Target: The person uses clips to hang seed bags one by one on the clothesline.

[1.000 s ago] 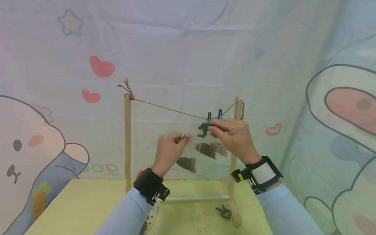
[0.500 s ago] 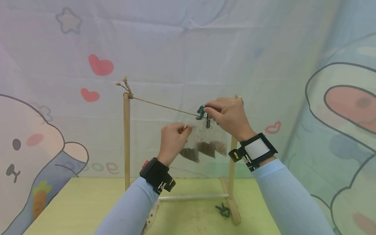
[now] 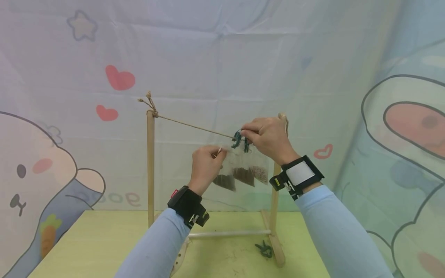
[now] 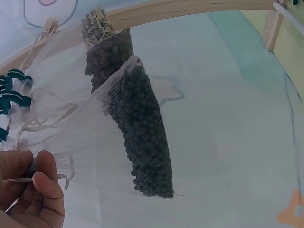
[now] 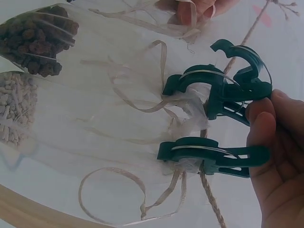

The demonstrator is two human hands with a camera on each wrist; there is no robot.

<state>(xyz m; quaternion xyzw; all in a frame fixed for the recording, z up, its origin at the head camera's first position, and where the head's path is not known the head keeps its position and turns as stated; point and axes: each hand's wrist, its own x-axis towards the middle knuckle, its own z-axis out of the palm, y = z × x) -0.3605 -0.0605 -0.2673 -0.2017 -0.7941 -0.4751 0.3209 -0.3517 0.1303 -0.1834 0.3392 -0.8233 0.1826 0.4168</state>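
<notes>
My right hand point(image 3: 269, 137) pinches the handles of a green spring clip point(image 5: 256, 64), its jaws spread beside the rope point(image 5: 249, 31). Lower left, my left hand point(image 3: 208, 166) pinches the gathered top and drawstring of a sheer mesh bag point(image 4: 140, 128) filled with dark round pellets; the bag hangs tilted. Two more green clips point(image 5: 194, 78) sit on the rope and grip the tops of two hanging bags. One of these holds brown lumps point(image 5: 38, 40), the other pale short pieces point(image 5: 16, 107). In the head view, my right hand partly hides those clips.
The rope runs between two wooden posts point(image 3: 150, 166) of a stand with a pale crossbar point(image 3: 229, 234). A loose green clip point(image 3: 264, 249) lies on the yellow table point(image 3: 104, 239) by the stand's right foot. A spotted pale item point(image 3: 179, 258) is partly behind my left sleeve.
My right hand has risen with the clip to rope height, then dipped slightly. My left hand has moved up and right, bringing the pellet bag closer to the hanging bags.
</notes>
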